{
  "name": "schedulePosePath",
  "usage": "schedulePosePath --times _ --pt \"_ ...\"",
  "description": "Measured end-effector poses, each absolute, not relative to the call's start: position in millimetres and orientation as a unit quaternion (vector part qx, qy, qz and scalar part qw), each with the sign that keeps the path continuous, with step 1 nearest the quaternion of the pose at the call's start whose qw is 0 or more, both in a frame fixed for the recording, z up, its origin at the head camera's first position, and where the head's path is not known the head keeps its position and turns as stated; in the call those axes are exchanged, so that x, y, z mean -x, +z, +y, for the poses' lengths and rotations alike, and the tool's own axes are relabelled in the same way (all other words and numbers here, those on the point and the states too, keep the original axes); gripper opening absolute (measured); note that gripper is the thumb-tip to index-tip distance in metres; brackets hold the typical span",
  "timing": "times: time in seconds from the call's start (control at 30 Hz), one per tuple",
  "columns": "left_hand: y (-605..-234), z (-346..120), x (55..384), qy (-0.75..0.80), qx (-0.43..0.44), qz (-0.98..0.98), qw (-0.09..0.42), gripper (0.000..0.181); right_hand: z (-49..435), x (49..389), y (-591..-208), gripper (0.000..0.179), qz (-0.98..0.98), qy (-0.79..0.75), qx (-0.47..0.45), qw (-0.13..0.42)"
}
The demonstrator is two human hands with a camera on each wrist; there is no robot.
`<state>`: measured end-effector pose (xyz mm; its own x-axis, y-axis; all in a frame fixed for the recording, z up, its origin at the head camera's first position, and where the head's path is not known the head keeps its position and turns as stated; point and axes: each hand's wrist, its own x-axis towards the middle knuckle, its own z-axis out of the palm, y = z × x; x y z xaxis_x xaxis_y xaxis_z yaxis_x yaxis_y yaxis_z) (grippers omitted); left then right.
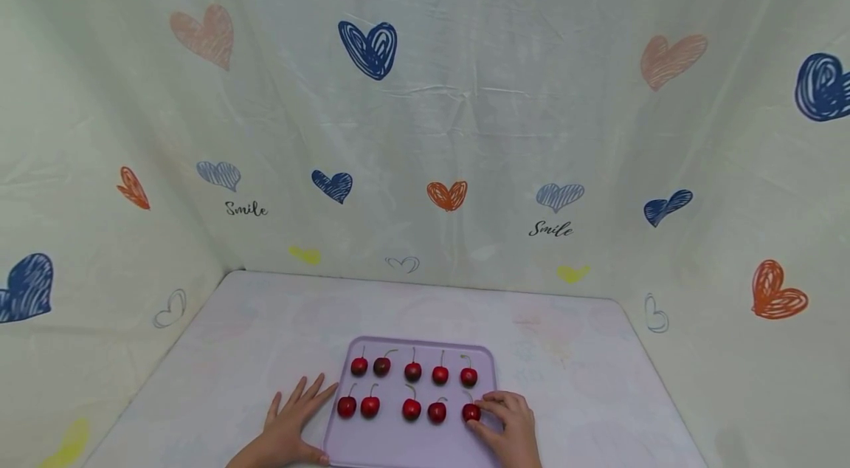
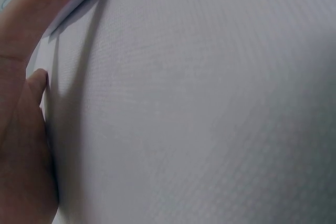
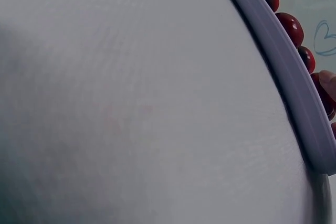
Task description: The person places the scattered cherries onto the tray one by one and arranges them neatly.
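A lilac tray [image 1: 381, 446] lies on the table with several red cherries, stems on, set in two rows. My right hand [image 1: 510, 425] reaches over the tray's right side and pinches the rightmost cherry [image 1: 471, 413] of the near row between thumb and fingers. In the right wrist view, a fingertip [image 3: 328, 80] meets a cherry behind the tray's rim [image 3: 283, 59]. Fingers spread, my left hand [image 1: 288, 425] touches the tray's left edge. The left wrist view catches part of that hand [image 2: 23, 150] beside the tabletop.
The white table [image 1: 265, 320] extends around the tray on both sides and behind it. A pale curtain [image 1: 425, 128] printed with hearts and the word "Smile" surrounds the table at the back and sides.
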<state>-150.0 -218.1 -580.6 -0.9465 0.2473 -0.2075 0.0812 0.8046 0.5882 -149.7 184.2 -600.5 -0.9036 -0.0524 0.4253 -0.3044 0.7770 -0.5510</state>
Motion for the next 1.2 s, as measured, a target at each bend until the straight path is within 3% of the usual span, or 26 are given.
schedulePosePath --times 0.2,0.5,0.9,1.2 --pt "-581.9 -220.3 149.8 0.31 -0.094 0.936 0.136 0.113 183.5 149.4 -597.0 0.026 -0.93 0.331 -0.073 0.142" --pt "-583.8 -221.0 152.4 0.298 -0.099 0.937 0.153 0.111 185.4 149.5 -601.5 0.027 -0.926 0.321 -0.088 0.176" --pt "-559.2 -228.1 157.3 0.281 -0.099 0.938 0.18 0.101 182.2 154.5 -603.3 0.03 -0.912 0.32 -0.123 0.224" --pt "-539.2 -240.3 157.8 0.27 -0.14 0.942 0.145 0.091 182.9 154.9 -596.2 0.029 -0.917 0.33 -0.121 0.187"
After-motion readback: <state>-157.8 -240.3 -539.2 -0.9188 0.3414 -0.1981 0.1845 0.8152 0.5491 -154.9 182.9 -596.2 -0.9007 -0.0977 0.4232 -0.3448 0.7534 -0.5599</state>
